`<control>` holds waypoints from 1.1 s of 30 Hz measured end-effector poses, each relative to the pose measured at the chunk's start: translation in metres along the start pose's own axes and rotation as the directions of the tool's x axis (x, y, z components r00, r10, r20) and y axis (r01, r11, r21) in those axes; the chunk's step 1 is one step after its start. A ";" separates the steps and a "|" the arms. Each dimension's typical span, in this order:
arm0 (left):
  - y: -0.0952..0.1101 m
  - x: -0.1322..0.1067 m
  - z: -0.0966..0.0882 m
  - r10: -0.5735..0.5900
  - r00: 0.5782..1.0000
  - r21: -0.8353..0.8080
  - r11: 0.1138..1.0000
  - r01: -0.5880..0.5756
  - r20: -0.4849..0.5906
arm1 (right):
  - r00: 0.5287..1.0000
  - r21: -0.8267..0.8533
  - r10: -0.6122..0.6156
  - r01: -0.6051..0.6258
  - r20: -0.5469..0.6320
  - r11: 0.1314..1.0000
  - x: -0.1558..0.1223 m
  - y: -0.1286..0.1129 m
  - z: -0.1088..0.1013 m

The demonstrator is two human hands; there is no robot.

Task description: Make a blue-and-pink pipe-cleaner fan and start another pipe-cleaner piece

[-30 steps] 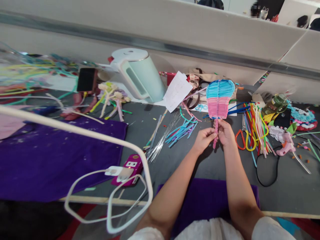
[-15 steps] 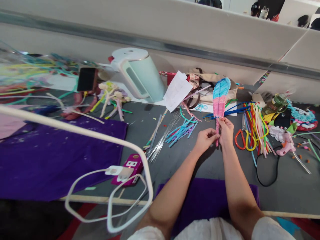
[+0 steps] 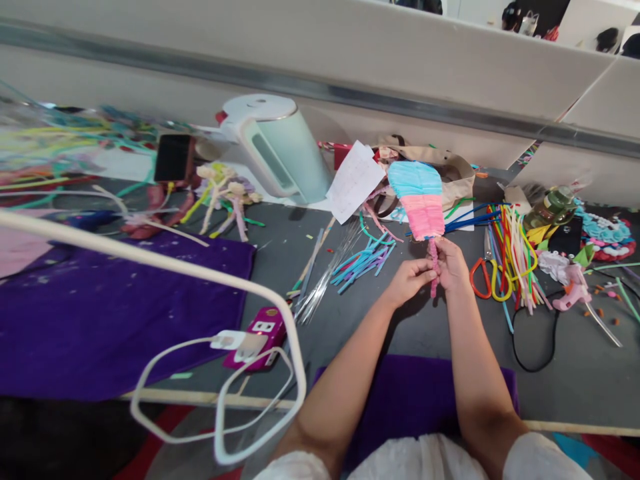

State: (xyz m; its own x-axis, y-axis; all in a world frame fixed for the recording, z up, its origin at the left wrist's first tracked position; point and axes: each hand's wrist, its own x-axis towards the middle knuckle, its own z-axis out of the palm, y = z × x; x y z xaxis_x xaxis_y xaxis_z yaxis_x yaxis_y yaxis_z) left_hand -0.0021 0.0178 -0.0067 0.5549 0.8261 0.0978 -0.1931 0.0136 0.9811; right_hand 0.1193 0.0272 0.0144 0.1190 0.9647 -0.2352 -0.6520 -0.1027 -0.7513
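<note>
A paddle-shaped pipe-cleaner piece (image 3: 419, 197), blue at the top and pink below, stands upright above the table on a pink wrapped stem. My left hand (image 3: 411, 281) pinches this stem between thumb and fingers. Just above and to the right, my right hand (image 3: 449, 263) is closed on the same stem, close under the pink part. The broad face of the piece shows to me. To the right of my right hand lie scissors (image 3: 493, 280) with red and yellow handles. Cut blue and purple pipe cleaners (image 3: 364, 260) are spread left of my hands.
A pale green kettle (image 3: 287, 150) stands at the back beside a paper sheet (image 3: 356, 181). Bundled coloured pipe cleaners (image 3: 513, 250) and a pink glue gun (image 3: 574, 290) lie right. Front left are a magenta power strip (image 3: 265, 333), white cable (image 3: 173, 440) and purple cloth (image 3: 150, 313).
The pipe-cleaner piece has turned about its stem, from a narrow, angled view to its broad face. Both hands stay on the stem, with small finger shifts.
</note>
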 end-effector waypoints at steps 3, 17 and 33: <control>0.000 0.000 0.000 -0.026 1.000 -0.078 0.997 0.026 -0.008 | 0.993 -0.019 -0.110 0.110 -0.031 0.994 -0.003 0.001 0.006; 0.002 -0.001 0.001 -0.112 0.994 -0.162 0.980 0.113 0.012 | 0.923 -0.249 -0.384 0.368 -0.019 0.896 -0.007 0.004 0.008; 0.011 0.006 -0.026 -0.167 0.790 -0.412 0.904 -0.116 -0.589 | 0.966 -0.454 -0.176 0.245 0.189 0.857 -0.011 0.011 0.015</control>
State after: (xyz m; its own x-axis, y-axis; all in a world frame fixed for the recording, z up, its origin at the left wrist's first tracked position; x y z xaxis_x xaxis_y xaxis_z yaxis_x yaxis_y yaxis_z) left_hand -0.0222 0.0377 0.0006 -0.0060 0.9827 -0.1849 -0.5725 0.1482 0.8064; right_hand 0.0996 0.0191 0.0181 0.0877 0.9959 0.0214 -0.1897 0.0378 -0.9811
